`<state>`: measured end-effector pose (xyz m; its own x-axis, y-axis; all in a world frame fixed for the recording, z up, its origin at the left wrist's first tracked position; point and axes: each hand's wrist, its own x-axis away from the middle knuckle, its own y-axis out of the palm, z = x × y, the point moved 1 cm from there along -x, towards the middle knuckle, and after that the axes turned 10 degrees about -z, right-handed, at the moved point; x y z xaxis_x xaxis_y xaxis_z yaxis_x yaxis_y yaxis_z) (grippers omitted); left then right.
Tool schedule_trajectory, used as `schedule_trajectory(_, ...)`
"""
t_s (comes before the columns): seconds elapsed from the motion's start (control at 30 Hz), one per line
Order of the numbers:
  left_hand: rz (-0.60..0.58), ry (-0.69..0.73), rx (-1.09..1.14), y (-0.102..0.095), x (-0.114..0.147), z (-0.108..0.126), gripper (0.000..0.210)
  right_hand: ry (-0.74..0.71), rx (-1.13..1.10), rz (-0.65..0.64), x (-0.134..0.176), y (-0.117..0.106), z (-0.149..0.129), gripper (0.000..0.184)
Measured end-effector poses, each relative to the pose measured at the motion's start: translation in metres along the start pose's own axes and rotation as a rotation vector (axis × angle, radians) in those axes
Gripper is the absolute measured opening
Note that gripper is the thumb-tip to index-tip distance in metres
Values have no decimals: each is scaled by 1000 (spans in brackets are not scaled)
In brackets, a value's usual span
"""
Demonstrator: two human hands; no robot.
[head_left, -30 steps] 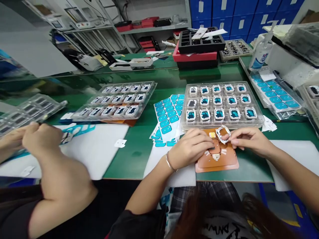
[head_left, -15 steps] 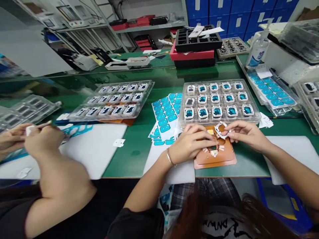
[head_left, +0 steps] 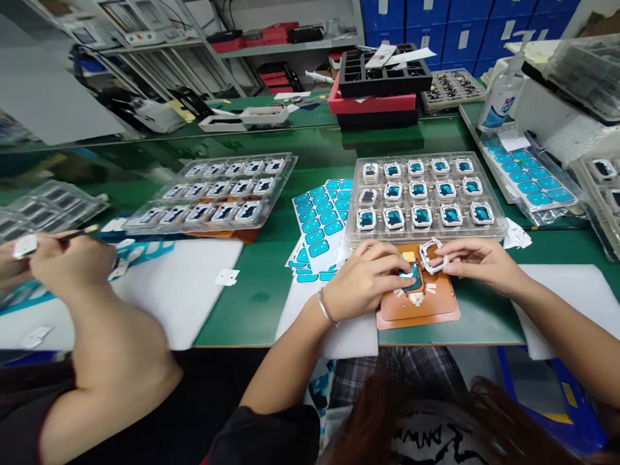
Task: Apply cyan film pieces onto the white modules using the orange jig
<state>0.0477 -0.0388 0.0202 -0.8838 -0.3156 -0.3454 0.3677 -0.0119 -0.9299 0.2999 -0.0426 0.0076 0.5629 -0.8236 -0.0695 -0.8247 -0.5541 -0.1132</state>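
In the head view, my right hand (head_left: 477,263) pinches a thin white square frame (head_left: 433,257), tilted above the orange jig plate (head_left: 416,311). My left hand (head_left: 365,278) reaches over the same plate from the left. Its fingertips are closed on a small dark teal square piece (head_left: 411,279), which lies at the plate's square opening; whether it is lifted clear is hard to see. A yellow patch (head_left: 409,256) and several small white pads (head_left: 416,298) are on the plate around the opening.
Just behind the plate is a clear plastic tray (head_left: 353,227) of white-framed teal parts. Teal sticker sheets (head_left: 317,219) overlap to the left. White foam sheets (head_left: 564,290) flank the plate. A co-worker's hands (head_left: 72,258) work at far left near another tray (head_left: 271,216).
The teal piece now shows under my left fingertips, where the opening looked dark before. My right hand still holds the white frame, turned slightly. The co-worker's hands have shifted left.
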Motion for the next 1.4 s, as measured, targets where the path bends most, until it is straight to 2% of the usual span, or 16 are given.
schedule_trajectory(0.17,-21,14,30,1,0,-1,28,-296,473,77,3,1,-2,16)
schedule_trajectory(0.27,-10,12,33,1,1,-2,28,-393,548,80,2,0,-2,13)
schedule_trajectory(0.5,0,2,42,-1,1,0,27,-363,581,-7,-2,-1,0,7)
schedule_trajectory(0.7,-16,19,1,2,0,3,26,-384,611,105,1,-4,-3,25)
schedule_trajectory(0.93,-24,-22,1,-2,0,3,27,-406,749,101,2,-4,-5,16)
schedule_trajectory(1.07,43,-19,28,-10,2,4,26,-493,885,139,3,4,-11,14)
schedule_trajectory(1.17,176,-128,26,-15,3,4,17,-549,922,159,3,13,-14,16)
schedule_trajectory(1.27,253,-212,-33,-14,3,4,38,-554,913,139,4,21,-13,17)
schedule_trajectory(1.33,249,-216,-51,-10,2,5,52,-543,909,124,4,24,-11,16)
schedule_trajectory(1.4,226,-214,-51,-7,1,5,58,-536,893,107,4,26,-9,18)
